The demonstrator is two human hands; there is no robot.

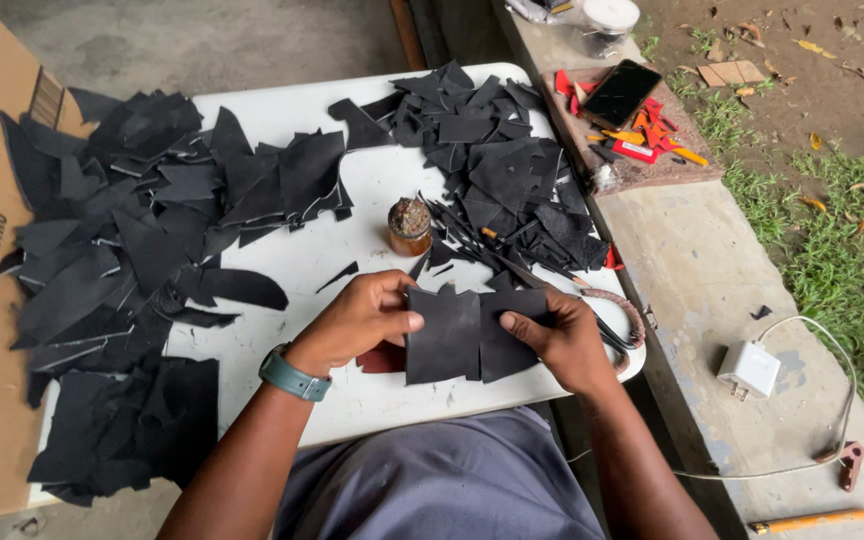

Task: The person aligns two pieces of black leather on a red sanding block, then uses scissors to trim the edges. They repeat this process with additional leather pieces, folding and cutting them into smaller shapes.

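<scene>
while pinched flat in both grips, left hand point(360, 318), right hand point(564, 340): black leather pieces point(472, 335), long axis left-right.

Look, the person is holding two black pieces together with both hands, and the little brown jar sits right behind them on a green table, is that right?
Not quite: the table is white, not green. The head view shows it. The rest holds: the left hand and the right hand hold two black pieces together, and the little brown jar sits right behind them.
</scene>
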